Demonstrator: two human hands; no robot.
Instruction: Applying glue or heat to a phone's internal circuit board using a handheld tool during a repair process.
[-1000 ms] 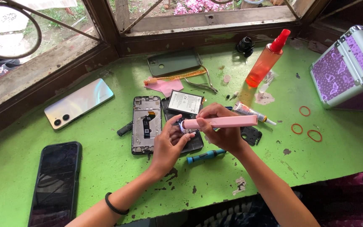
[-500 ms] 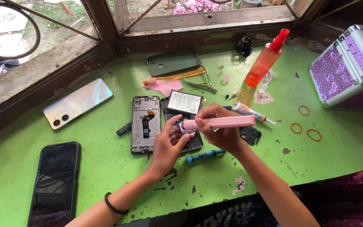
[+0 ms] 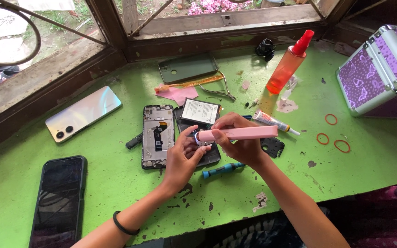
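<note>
Over the opened phone (image 3: 197, 149), the right hand (image 3: 237, 140) grips a pink tool (image 3: 237, 134) level; the left hand (image 3: 182, 158), fingers curled, pinches its tip, steadying it.

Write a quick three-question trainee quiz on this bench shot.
1. True or false: the right hand holds the pink tool.
2. Which lies nearest the purple case? A) black phone B) rubber bands C) silver phone
3. What touches the tool's left tip?

Key:
1. True
2. B
3. The left hand, with its fingers, above the open phone.
</note>
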